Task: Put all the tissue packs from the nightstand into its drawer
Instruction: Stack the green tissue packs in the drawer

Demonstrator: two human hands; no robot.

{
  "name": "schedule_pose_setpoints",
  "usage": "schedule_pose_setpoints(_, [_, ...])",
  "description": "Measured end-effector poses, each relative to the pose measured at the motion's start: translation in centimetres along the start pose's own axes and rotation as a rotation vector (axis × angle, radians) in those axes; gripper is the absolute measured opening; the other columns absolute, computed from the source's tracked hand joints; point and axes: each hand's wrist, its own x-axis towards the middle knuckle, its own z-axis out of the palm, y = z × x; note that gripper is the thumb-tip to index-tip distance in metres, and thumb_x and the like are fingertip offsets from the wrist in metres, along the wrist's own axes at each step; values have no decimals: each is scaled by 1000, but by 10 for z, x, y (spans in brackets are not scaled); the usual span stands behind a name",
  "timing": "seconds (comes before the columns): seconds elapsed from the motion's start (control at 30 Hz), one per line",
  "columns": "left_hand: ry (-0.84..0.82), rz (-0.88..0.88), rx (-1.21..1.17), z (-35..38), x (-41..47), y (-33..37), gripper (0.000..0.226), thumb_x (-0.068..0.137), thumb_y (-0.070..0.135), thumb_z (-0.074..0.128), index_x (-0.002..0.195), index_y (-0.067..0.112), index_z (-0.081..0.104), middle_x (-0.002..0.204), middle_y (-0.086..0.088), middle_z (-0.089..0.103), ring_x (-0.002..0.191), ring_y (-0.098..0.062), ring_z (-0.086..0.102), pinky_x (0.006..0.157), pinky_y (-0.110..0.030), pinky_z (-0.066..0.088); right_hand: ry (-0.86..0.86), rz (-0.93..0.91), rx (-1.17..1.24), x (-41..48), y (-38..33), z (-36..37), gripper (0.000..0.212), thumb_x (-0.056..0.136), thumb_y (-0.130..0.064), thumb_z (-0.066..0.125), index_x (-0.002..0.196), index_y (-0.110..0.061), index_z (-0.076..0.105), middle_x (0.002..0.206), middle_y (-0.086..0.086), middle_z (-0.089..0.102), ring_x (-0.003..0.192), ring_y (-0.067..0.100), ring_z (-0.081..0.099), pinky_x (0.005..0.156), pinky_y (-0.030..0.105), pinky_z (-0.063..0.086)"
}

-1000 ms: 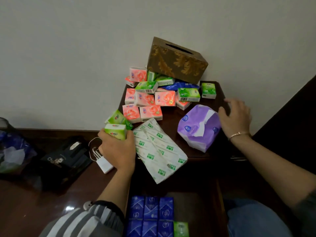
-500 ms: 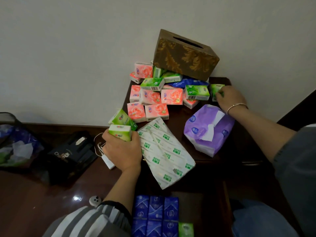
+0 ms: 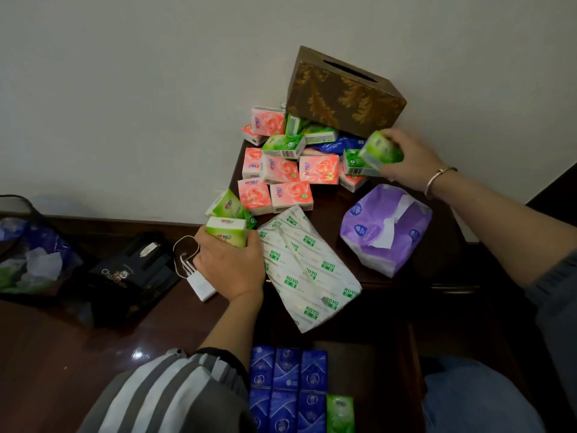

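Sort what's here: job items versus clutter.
Job: left hand gripping green-white pack; right hand gripping green pack; pink packs; ROYO pack; purple pack; nightstand; drawer with blue packs.
Lying about: gold-patterned tissue box; black bag; white charger; plastic bag.

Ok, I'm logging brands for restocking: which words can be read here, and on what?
"ROYO": repeated on the large white-and-green soft tissue pack.
"Cha": on the black box on the floor; rest unreadable.
Too blurred: small pink tissue packs, small green tissue packs, purple soft tissue pack.
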Motion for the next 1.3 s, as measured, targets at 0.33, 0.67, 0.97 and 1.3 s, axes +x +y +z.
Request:
schedule_pose_setpoints(0.33, [-8,34,21,-4,-1,5,55,66,33,68,108,4,46,90,-17,63,79,-35,55,81,-53,47,-238,-10,-350,17,-18,6,78,67,-28,81,126,-14,33,118,15,54,96,28,57,78,37,49])
schedule_pose_setpoints(0.67, [43,52,13,-2,-1,3,57,65,41,61,108,6,45,88,-16,64,77,-35,56,79,-49,48,206,3,-124,-7,-22,-5,60,72,-28,76,117,-3,46,118,19,53,105,32,53,77,28,38])
schedule_pose_setpoints(0.97, [-76,-86,-289,-25,-9,1,50,67,33,64,109,16,43,90,-2,63,82,-18,59,66,-25,45,243,130,653,-210,-34,-35,39,72,-17,77,103,-29,55,97,-11,69,84,5,66,72,21,56])
schedule_pose_setpoints(1.3, [-188,-115,-404,-146,-72,-72,35,81,11,65,109,23,47,89,14,58,71,11,60,60,-12,48,-487,607,495,-341,6,68,38,74,-16,77,105,-16,55,94,-4,68,82,8,66,68,21,55])
